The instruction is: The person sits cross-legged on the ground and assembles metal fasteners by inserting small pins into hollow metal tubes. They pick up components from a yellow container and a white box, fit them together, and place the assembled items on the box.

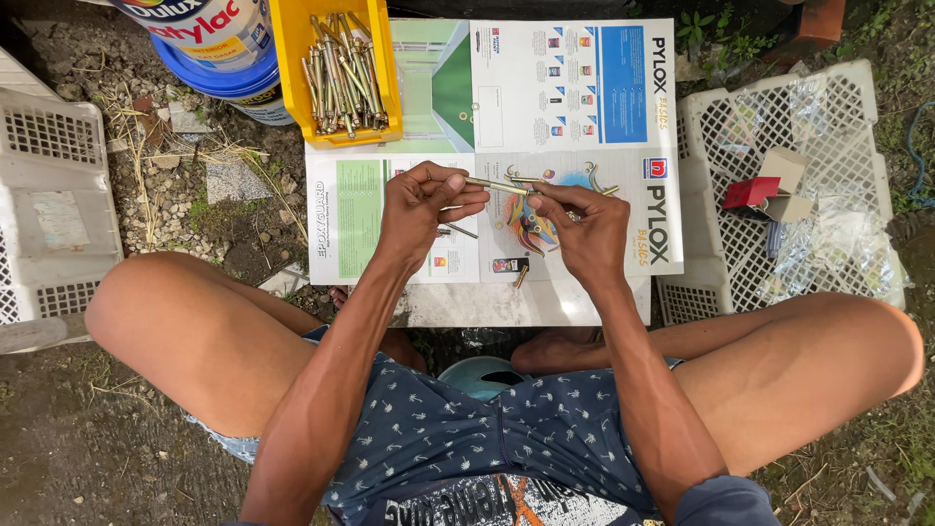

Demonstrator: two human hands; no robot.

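My left hand (421, 205) pinches one end of a long brass-coloured anchor bolt (495, 185) and holds it level above printed paper sheets (545, 107). My right hand (582, 229) grips the bolt's other end with thumb and fingers. Under my hands, more loose bolts (460, 230) and a small piece (522, 277) lie on the sheets. A yellow bin (292, 39) filled with several similar bolts stands at the far left corner of the sheets.
A white plastic crate (857, 107) on the right holds clear bags and small red and brown boxes (769, 193). Another white crate (49, 195) lies at the left. Stacked paint buckets (229, 73) stand beside the bin. My bare knees flank the sheets on gravelly ground.
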